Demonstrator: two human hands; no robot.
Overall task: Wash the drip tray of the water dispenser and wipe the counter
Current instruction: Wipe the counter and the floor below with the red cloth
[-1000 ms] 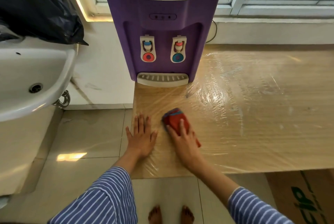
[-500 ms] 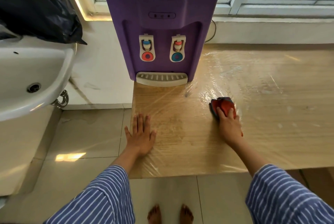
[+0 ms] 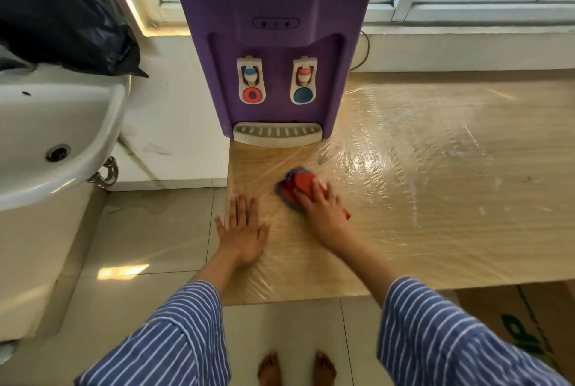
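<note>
A purple water dispenser (image 3: 273,43) stands at the back left of the wooden counter (image 3: 435,199), which is wrapped in clear plastic film. Its white slotted drip tray (image 3: 277,134) sits in place at the dispenser's foot. My right hand (image 3: 323,211) presses flat on a red and blue cloth (image 3: 295,188) on the counter, a little in front of the tray. My left hand (image 3: 241,230) lies flat with fingers spread on the counter's left front corner, holding nothing.
A white sink (image 3: 53,136) hangs to the left, with a black plastic bag (image 3: 62,9) above it. Windows run along the back wall. A cardboard box (image 3: 529,323) sits on the tiled floor under the counter at the right. My bare feet show below.
My right hand slid the cloth right across the counter, then back left to just in front of the drip tray. My left hand stayed planted.
</note>
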